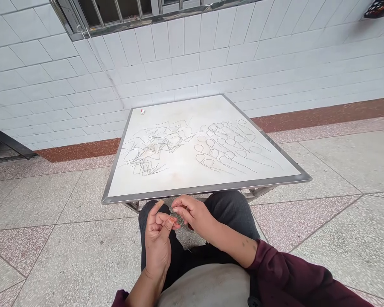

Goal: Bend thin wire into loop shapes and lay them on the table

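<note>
Over my lap, in front of the table's near edge, my hands are close together. My left hand (159,241) is closed in a pinch between thumb and fingers, its index finger raised with a tan wrap (160,204) on the tip. My right hand (193,213) pinches a thin strand (171,212), seemingly wire, that runs toward the left fingers. Most of the strand is too fine to follow. On the white table (179,181) lie many thin dark wires: a zigzag-bent, tangled heap (171,143) at left and pieces with looped ends (208,163) at right.
A small white and red object (143,111) sits at the table's far left corner. A metal rim (208,188) edges the tabletop. Behind stands a white tiled wall (179,64) with a barred window (121,13). Speckled floor (92,251) surrounds my legs.
</note>
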Action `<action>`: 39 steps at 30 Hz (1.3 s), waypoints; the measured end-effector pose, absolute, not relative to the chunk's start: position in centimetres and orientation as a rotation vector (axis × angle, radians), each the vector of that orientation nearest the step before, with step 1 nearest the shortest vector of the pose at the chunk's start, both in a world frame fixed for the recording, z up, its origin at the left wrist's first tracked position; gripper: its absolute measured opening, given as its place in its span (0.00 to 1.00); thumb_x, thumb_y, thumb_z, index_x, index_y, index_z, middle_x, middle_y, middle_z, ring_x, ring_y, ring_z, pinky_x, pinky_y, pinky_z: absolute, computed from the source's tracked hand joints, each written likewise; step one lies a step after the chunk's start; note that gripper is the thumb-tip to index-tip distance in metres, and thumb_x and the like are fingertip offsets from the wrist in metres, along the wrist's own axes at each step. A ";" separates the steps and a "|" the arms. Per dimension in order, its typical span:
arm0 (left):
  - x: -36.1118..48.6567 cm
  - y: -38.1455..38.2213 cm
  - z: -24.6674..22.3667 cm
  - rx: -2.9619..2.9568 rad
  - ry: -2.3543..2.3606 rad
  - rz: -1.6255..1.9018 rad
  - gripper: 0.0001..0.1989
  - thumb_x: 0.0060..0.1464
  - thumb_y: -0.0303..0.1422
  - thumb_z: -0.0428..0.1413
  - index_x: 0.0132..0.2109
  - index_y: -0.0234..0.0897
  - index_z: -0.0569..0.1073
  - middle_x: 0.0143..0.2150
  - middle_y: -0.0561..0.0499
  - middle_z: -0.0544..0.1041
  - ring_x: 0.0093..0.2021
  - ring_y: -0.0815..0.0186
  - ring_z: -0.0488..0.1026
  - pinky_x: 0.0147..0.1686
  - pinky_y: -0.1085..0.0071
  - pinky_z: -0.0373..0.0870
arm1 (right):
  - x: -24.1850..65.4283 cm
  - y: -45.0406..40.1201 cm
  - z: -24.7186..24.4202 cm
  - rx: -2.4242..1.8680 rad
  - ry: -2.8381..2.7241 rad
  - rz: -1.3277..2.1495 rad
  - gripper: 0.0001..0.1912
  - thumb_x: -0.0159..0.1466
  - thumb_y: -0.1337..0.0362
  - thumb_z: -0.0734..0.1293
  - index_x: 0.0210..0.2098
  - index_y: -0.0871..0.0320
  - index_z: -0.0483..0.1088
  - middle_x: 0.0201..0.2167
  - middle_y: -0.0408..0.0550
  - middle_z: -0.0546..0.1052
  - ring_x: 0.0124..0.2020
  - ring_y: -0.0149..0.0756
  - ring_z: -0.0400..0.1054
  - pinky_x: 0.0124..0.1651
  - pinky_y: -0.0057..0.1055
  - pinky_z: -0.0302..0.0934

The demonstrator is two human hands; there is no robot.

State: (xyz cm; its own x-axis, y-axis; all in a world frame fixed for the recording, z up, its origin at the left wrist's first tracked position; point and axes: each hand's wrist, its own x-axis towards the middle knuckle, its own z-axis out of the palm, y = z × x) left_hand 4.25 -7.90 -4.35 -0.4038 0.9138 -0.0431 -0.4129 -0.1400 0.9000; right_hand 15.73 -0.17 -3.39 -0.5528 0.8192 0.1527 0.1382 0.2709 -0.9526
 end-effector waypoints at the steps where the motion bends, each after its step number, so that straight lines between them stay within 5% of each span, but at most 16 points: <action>1: 4.2 -7.9 -4.3 0.662 1.123 1.748 0.24 0.52 0.29 0.61 0.56 0.40 0.65 0.26 0.58 0.72 0.28 0.73 0.70 0.37 0.74 0.69 | 15.7 -0.3 -3.4 -0.882 -1.832 1.381 0.04 0.64 0.62 0.61 0.37 0.54 0.65 0.29 0.41 0.69 0.20 0.26 0.59 0.22 0.25 0.57; 11: 4.2 -8.1 -4.0 0.675 1.143 1.738 0.24 0.52 0.29 0.60 0.56 0.41 0.65 0.29 0.56 0.73 0.29 0.70 0.73 0.34 0.73 0.71 | 15.9 -0.8 -3.7 -0.799 -1.879 1.103 0.08 0.66 0.64 0.59 0.41 0.53 0.69 0.35 0.45 0.71 0.36 0.34 0.66 0.39 0.32 0.62; 21: 4.4 -8.2 -3.9 0.669 1.146 1.748 0.26 0.51 0.30 0.62 0.56 0.41 0.66 0.27 0.57 0.73 0.29 0.70 0.74 0.38 0.70 0.71 | 16.0 -0.7 -3.8 -0.786 -1.905 1.072 0.12 0.69 0.62 0.55 0.39 0.52 0.70 0.33 0.46 0.69 0.30 0.33 0.64 0.34 0.32 0.61; 27: 4.4 -8.1 -4.0 0.646 1.158 1.768 0.27 0.49 0.32 0.63 0.56 0.41 0.67 0.27 0.57 0.73 0.28 0.70 0.74 0.37 0.71 0.71 | 15.9 -0.6 -3.3 -0.778 -1.907 1.043 0.11 0.68 0.62 0.57 0.40 0.53 0.70 0.35 0.47 0.72 0.38 0.36 0.66 0.42 0.35 0.62; 34: 4.0 -7.9 -3.9 0.586 1.176 1.839 0.27 0.49 0.31 0.63 0.56 0.41 0.66 0.29 0.56 0.74 0.31 0.71 0.75 0.38 0.73 0.72 | 15.8 -0.9 -3.3 -0.823 -1.749 1.465 0.15 0.69 0.56 0.52 0.46 0.54 0.66 0.33 0.44 0.70 0.20 0.25 0.62 0.21 0.24 0.58; 39: 3.9 -7.9 -3.8 0.583 1.190 1.850 0.27 0.49 0.32 0.63 0.56 0.41 0.67 0.29 0.57 0.74 0.31 0.70 0.75 0.39 0.72 0.73 | 15.5 -1.0 -4.3 -0.885 -1.744 1.406 0.08 0.64 0.60 0.61 0.42 0.53 0.67 0.33 0.44 0.71 0.25 0.28 0.64 0.22 0.23 0.59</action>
